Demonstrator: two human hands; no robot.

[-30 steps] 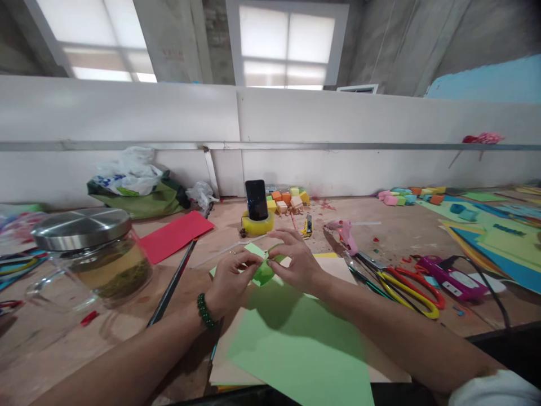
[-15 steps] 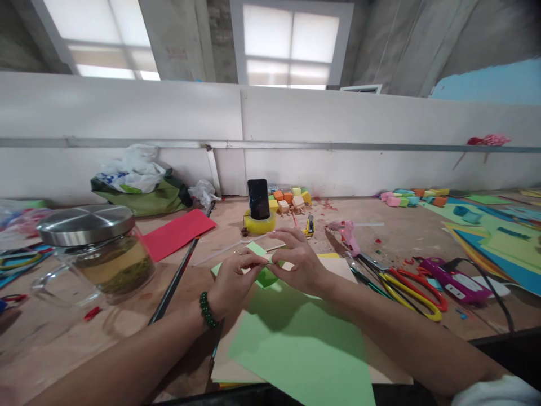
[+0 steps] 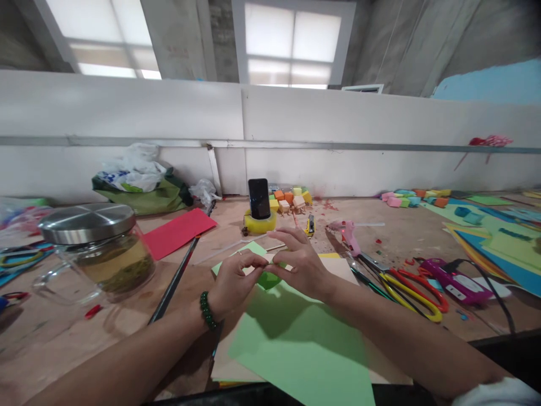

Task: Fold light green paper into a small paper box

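Observation:
My left hand [image 3: 233,283] and my right hand [image 3: 299,263] meet at their fingertips over the middle of the table, pinching a small folded green paper piece [image 3: 267,278] between them. A green bead bracelet circles my left wrist. Below the hands lies a large light green paper sheet [image 3: 304,349] on top of a beige sheet. Much of the small piece is hidden by my fingers.
A glass jar with a metal lid [image 3: 95,248] stands at the left. A red sheet [image 3: 177,232], a long black rod [image 3: 173,283], a phone in a yellow tape roll [image 3: 259,206], foam cubes, a pink glue gun [image 3: 347,233], scissors [image 3: 406,285] and coloured sheets lie around.
My fingertips have drawn closer together on the green piece, and it now shows less between them. The view has shifted slightly.

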